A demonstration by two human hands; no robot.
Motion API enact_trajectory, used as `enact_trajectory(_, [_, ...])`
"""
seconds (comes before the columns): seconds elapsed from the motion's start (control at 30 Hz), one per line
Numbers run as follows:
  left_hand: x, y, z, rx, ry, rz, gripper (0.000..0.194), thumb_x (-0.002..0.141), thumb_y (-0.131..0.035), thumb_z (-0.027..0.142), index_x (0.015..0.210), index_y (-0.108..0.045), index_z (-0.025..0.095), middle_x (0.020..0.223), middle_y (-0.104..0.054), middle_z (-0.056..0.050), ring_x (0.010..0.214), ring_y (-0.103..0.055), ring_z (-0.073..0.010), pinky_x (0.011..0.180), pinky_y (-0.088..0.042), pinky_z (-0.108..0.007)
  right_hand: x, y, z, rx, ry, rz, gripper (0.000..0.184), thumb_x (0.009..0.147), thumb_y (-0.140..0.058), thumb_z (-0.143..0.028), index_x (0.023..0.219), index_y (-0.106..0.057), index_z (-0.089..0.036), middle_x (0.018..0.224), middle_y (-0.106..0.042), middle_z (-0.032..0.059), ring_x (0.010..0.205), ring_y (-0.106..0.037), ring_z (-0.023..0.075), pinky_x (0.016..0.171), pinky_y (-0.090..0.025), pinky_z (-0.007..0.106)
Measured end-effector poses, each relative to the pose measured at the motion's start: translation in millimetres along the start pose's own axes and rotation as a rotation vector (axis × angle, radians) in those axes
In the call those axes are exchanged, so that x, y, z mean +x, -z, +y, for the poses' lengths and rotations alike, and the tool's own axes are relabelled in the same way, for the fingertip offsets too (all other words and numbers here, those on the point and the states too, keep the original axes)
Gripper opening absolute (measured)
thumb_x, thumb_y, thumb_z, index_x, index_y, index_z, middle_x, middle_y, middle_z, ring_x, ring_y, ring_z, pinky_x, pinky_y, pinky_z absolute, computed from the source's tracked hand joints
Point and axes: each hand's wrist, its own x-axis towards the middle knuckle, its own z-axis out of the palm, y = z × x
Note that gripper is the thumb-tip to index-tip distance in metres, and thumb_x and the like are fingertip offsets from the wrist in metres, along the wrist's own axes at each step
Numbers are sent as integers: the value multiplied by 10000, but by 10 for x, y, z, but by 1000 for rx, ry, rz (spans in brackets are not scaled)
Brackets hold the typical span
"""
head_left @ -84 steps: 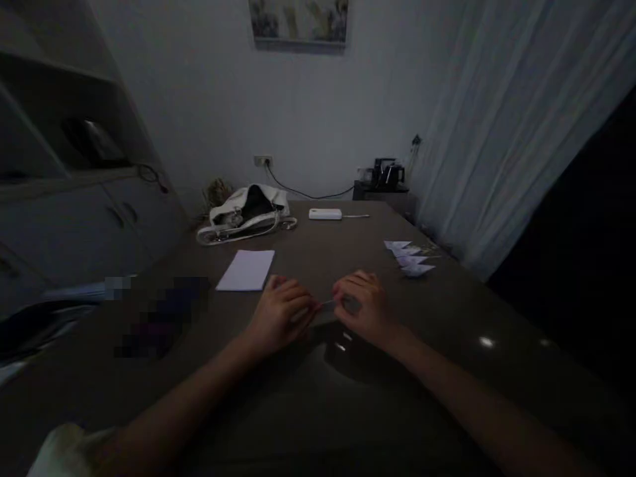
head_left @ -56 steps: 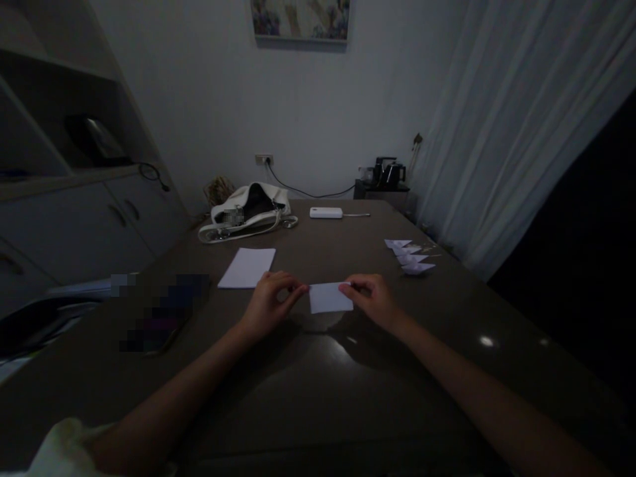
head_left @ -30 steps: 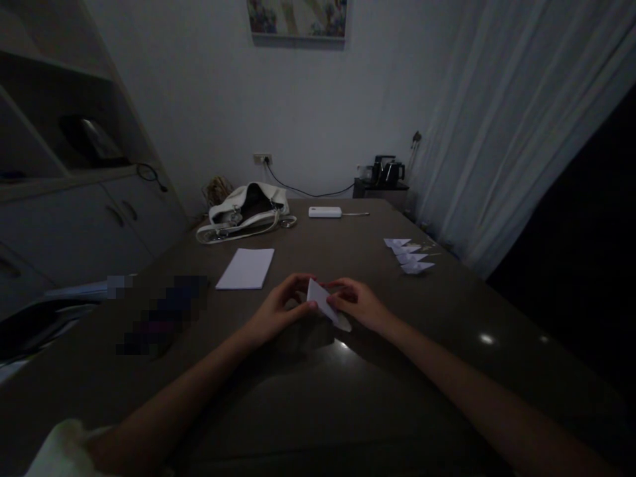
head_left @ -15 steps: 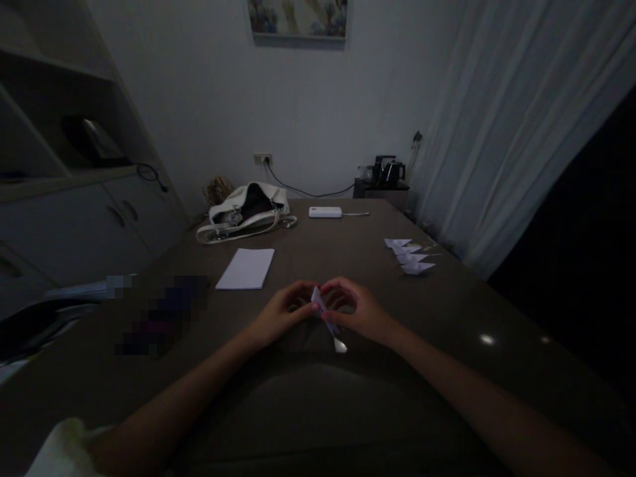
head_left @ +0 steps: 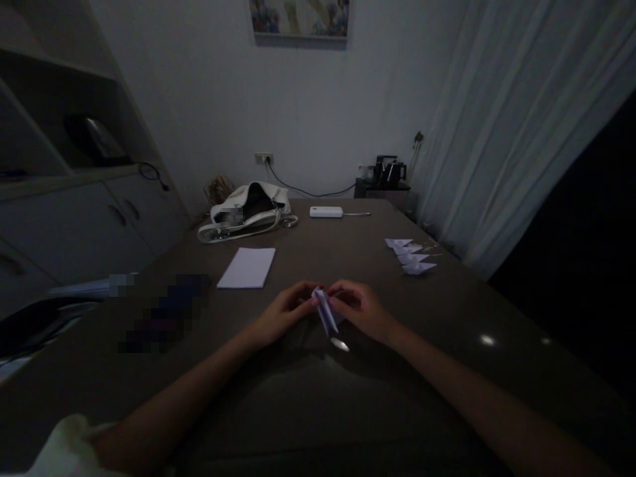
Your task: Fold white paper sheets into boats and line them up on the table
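Between my two hands is a small folded white paper (head_left: 326, 314), its layers spread a little so that a narrow gap shows along it. My left hand (head_left: 284, 310) pinches its left side near the top with thumb and fingers. On the other side, my right hand (head_left: 362, 307) grips the paper's right edge, thumb toward me. The fingertips behind the paper are partly hidden. Several folded paper boats (head_left: 418, 267) stand in an overlapping row to the right, beyond my right hand. A stack of white paper sheets (head_left: 246, 268) lies to the left, beyond my left hand.
On the brown table (head_left: 318, 411), a white handbag (head_left: 251, 211) lies at the back left. A white power strip or similar device (head_left: 326, 212) with a short cable is at the back. A blurred-out dark item (head_left: 166, 315) is at left. Sheer curtains (head_left: 477, 146) hang at right.
The folded paper has been opened wider and turned, so its inner gap now shows. My right hand has shifted slightly right, with its fingers closer together.
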Motion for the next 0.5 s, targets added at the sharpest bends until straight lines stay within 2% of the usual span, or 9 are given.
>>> enact_trajectory(0.1, [6,25,-20,-41,35,52,393,870,-464,416,1161,-565,173,1166,-617,-83,1073,-551,-253,921,-422,-369,31,21,17,61,-63,79,156,815,-576,-330,797,-582,-175,754,-591,8,674,-568,125,605,-449,241])
enact_trajectory(0.23, [23,58,-53,-102,83,120,410,855,-425,383,1136,-596,139,1121,-640,-95,986,-586,-259,808,-469,-358,63,22,48,268,-228,146,174,776,-600,-342,740,-547,-180,695,-558,-12,611,-537,110,545,-423,220])
enact_trajectory(0.37, [33,46,-6,-55,170,161,452,788,-554,428,1129,-571,133,1010,-654,-103,824,-614,-229,638,-481,-300,64,-18,80,452,-346,112,170,736,-634,-319,776,-551,-176,762,-589,8,646,-570,119,591,-467,243])
enact_trajectory(0.5, [49,33,6,-61,209,185,470,718,-643,427,1078,-560,136,896,-656,-71,706,-614,-196,554,-464,-265,56,-16,78,469,-381,68,188,773,-594,-358,794,-525,-184,788,-607,23,648,-604,127,596,-499,259])
